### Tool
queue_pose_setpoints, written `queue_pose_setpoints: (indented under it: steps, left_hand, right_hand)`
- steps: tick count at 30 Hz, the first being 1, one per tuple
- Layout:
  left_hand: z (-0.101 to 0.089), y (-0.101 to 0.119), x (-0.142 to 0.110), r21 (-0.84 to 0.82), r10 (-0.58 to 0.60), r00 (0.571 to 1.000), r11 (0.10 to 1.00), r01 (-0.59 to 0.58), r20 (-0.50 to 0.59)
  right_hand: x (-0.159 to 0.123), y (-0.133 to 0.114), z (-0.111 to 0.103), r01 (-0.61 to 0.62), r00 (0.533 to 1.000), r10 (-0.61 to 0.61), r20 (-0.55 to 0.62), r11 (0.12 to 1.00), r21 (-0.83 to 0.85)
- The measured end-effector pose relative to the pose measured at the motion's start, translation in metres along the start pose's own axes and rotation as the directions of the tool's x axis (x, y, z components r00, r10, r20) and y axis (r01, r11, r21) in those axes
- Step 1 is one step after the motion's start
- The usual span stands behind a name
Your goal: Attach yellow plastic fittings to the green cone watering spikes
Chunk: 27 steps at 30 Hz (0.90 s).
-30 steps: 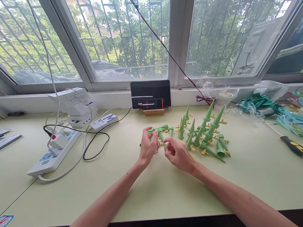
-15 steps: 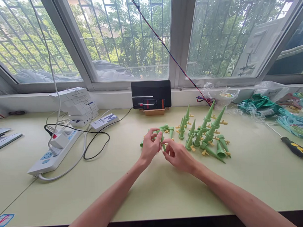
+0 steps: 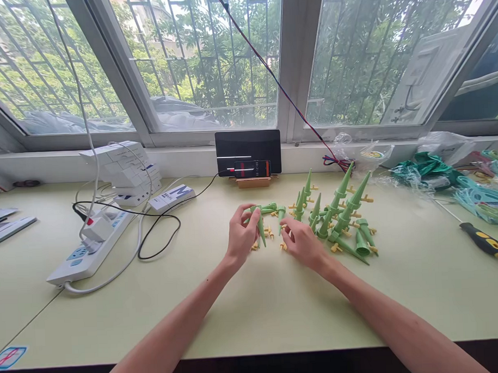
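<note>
A pale green table point(image 3: 221, 323) runs below a window point(image 3: 212, 68). Over it the left hand point(image 3: 241, 235) pinches a green spike point(image 3: 261, 232) between thumb and fingers, tip down. The right hand point(image 3: 304, 244) is near, fingers curled — whether they grip anything I cannot tell, since the hand hides it. Small yellow pieces point(image 3: 270, 231) lie between the hands; to the right stands a spike cluster point(image 3: 351, 209) — farther out, a phone point(image 3: 252, 169) and a screwdriver point(image 3: 483, 240).
</note>
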<state>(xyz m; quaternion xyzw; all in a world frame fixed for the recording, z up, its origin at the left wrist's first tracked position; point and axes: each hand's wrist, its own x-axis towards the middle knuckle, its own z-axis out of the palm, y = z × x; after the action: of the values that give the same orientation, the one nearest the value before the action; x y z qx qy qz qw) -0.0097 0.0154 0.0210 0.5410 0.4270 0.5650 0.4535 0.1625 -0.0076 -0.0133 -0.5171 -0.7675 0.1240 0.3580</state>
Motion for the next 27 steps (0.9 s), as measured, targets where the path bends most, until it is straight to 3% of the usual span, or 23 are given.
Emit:
queue_pose_setpoints:
  steps: [5,16,27]
  left_hand:
    - [-0.003,0.001,0.003,-0.045,0.010,0.999,0.999,-0.012,-0.042]
    - [-0.003,0.005,0.002,-0.079,-0.094,0.994,0.993,0.089,-0.054]
    - [-0.004,0.009,0.004,-0.108,-0.111,0.991,0.989,0.101,-0.082]
  right_hand:
    - [-0.002,0.004,0.006,0.040,0.996,-0.038,0.083,0.999,-0.023]
    - [-0.007,-0.002,0.003,0.038,0.982,-0.023,0.188,0.997,-0.074]
    - [-0.007,-0.006,0.008,0.021,0.987,-0.002,0.159,0.992,-0.121]
